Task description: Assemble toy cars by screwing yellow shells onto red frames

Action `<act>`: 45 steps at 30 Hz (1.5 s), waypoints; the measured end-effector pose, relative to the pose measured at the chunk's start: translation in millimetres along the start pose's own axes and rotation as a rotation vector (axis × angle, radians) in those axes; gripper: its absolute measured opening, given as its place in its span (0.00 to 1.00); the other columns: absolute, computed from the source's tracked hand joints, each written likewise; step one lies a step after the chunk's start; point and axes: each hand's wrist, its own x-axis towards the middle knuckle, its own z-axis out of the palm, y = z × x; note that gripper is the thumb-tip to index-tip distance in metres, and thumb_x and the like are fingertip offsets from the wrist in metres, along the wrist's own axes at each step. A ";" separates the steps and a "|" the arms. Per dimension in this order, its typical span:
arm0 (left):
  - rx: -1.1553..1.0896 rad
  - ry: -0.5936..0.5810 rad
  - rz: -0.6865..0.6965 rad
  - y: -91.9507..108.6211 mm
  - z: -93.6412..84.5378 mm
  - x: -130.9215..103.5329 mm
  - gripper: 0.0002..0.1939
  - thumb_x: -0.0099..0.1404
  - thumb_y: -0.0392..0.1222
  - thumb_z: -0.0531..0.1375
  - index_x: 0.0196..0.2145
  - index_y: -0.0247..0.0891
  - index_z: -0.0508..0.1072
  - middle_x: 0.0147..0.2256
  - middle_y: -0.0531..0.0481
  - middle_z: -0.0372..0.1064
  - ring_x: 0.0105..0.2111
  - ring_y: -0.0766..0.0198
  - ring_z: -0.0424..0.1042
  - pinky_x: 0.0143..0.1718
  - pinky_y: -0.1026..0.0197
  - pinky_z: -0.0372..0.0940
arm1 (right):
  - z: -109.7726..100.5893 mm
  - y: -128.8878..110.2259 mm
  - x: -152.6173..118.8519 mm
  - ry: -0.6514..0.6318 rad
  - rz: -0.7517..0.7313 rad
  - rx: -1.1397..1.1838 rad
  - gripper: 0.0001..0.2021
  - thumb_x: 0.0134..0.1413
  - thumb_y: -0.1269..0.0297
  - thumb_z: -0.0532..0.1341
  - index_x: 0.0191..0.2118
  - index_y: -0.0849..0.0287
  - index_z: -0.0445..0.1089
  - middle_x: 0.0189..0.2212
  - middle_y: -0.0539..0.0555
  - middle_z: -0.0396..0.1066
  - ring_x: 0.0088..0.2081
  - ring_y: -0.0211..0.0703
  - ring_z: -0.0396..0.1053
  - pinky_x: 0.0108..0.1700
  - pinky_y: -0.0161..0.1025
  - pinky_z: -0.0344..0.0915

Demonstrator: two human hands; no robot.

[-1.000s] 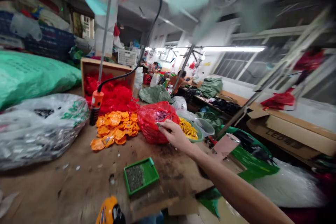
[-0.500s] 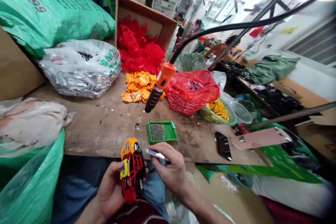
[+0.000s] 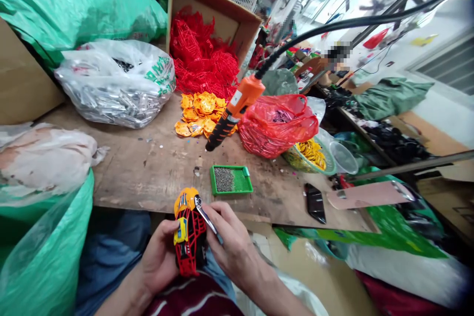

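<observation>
A toy car [image 3: 191, 244] with an orange front, red lattice frame and yellow side piece rests in my left hand [image 3: 160, 253], whose fingers are closed around it over my lap. My right hand [image 3: 230, 237] pinches a slim, shiny silver part [image 3: 208, 219]. Its far end lies against the car's orange front, on the right side. Just beyond both hands, a green tray [image 3: 250, 190] of small screws sits on the table. Above it hangs an orange and black electric screwdriver [image 3: 237, 106] on a cable, with neither hand on it.
A clear bag of silver parts [image 3: 118, 81] stands at the left. Behind are orange shells [image 3: 200, 108] and a box [image 3: 237, 12] of red frames. To the right are a red bag [image 3: 276, 133], a basket of yellow pieces [image 3: 313, 153] and a phone [image 3: 314, 202].
My right hand has brought the silver part left and up against the front of the toy car. The car stays in my left hand. The camera view has shifted slightly.
</observation>
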 end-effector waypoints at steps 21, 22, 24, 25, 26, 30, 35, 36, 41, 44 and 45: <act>0.025 0.041 -0.003 -2.0 -1.1 -2.8 0.12 0.60 0.33 0.57 0.33 0.25 0.81 0.28 0.41 0.82 0.28 0.59 0.79 0.37 0.59 0.72 | 7.8 -10.8 -16.6 0.115 -0.038 -0.110 0.30 0.60 0.80 0.52 0.67 0.55 0.55 0.47 0.61 0.61 0.50 0.48 0.66 0.51 0.43 0.71; 0.022 0.049 -0.004 -2.0 -1.8 -2.4 0.12 0.60 0.33 0.57 0.32 0.25 0.81 0.28 0.41 0.82 0.28 0.59 0.79 0.37 0.59 0.72 | 8.6 -12.6 -16.4 0.113 -0.039 -0.112 0.30 0.60 0.80 0.52 0.67 0.55 0.54 0.46 0.61 0.62 0.49 0.47 0.67 0.50 0.43 0.71; 0.022 0.066 0.002 -2.0 -4.2 -1.2 0.11 0.60 0.33 0.57 0.33 0.26 0.80 0.28 0.41 0.82 0.28 0.59 0.79 0.37 0.59 0.71 | 10.3 -14.6 -16.2 0.130 -0.038 -0.122 0.30 0.61 0.80 0.52 0.67 0.54 0.55 0.45 0.60 0.64 0.48 0.46 0.68 0.48 0.41 0.72; 0.026 0.072 0.006 -1.9 -5.7 -0.6 0.11 0.60 0.33 0.58 0.33 0.26 0.80 0.29 0.41 0.82 0.28 0.59 0.79 0.37 0.59 0.71 | 11.0 -15.0 -16.1 0.146 -0.032 -0.130 0.30 0.61 0.79 0.52 0.67 0.53 0.55 0.45 0.60 0.65 0.47 0.46 0.69 0.48 0.41 0.72; 0.031 0.076 0.007 -2.0 -7.2 -0.1 0.11 0.60 0.33 0.58 0.34 0.26 0.80 0.29 0.41 0.82 0.29 0.59 0.79 0.38 0.59 0.71 | 11.7 -15.2 -15.9 0.160 -0.028 -0.139 0.30 0.61 0.79 0.53 0.66 0.53 0.55 0.44 0.60 0.65 0.46 0.46 0.69 0.47 0.41 0.72; 0.036 0.075 -0.011 -2.5 -11.7 0.4 0.11 0.61 0.35 0.58 0.35 0.27 0.80 0.30 0.40 0.82 0.30 0.57 0.79 0.39 0.57 0.71 | 11.8 -17.5 -12.5 0.133 -0.021 -0.183 0.29 0.61 0.78 0.52 0.66 0.53 0.55 0.44 0.60 0.65 0.45 0.46 0.70 0.45 0.41 0.73; 0.027 0.086 -0.032 -1.5 -11.3 -0.9 0.11 0.61 0.34 0.57 0.34 0.27 0.79 0.29 0.42 0.81 0.29 0.57 0.79 0.38 0.57 0.71 | 11.2 -22.7 -8.2 0.016 0.052 -0.234 0.29 0.62 0.75 0.51 0.67 0.52 0.53 0.41 0.59 0.65 0.37 0.45 0.71 0.37 0.40 0.75; 0.028 0.091 -0.030 -1.0 -10.8 -1.0 0.11 0.61 0.34 0.57 0.34 0.27 0.79 0.29 0.42 0.81 0.30 0.57 0.79 0.38 0.57 0.71 | 11.9 -23.0 -8.7 0.013 0.054 -0.239 0.29 0.62 0.75 0.51 0.67 0.53 0.53 0.41 0.59 0.65 0.37 0.45 0.71 0.37 0.40 0.75; 0.021 0.098 -0.020 -0.5 -8.6 -2.1 0.11 0.62 0.34 0.57 0.34 0.27 0.79 0.29 0.42 0.82 0.29 0.58 0.79 0.39 0.58 0.71 | 17.3 -21.0 -18.6 0.110 0.040 -0.200 0.29 0.63 0.77 0.51 0.67 0.52 0.52 0.42 0.59 0.66 0.41 0.45 0.71 0.41 0.39 0.74; 0.025 0.067 -0.044 -1.5 -8.8 -2.8 0.13 0.63 0.35 0.56 0.36 0.25 0.79 0.31 0.40 0.82 0.31 0.57 0.79 0.40 0.56 0.71 | 18.4 -19.5 -24.4 0.224 0.014 -0.157 0.26 0.62 0.76 0.54 0.64 0.53 0.59 0.43 0.59 0.68 0.43 0.46 0.71 0.45 0.41 0.73; 0.031 0.055 -0.050 -1.8 -9.0 -2.9 0.13 0.63 0.35 0.56 0.36 0.25 0.79 0.32 0.39 0.82 0.31 0.57 0.79 0.40 0.56 0.71 | 18.3 -19.0 -25.4 0.242 0.008 -0.152 0.25 0.61 0.76 0.55 0.62 0.53 0.62 0.43 0.59 0.68 0.43 0.46 0.71 0.45 0.41 0.73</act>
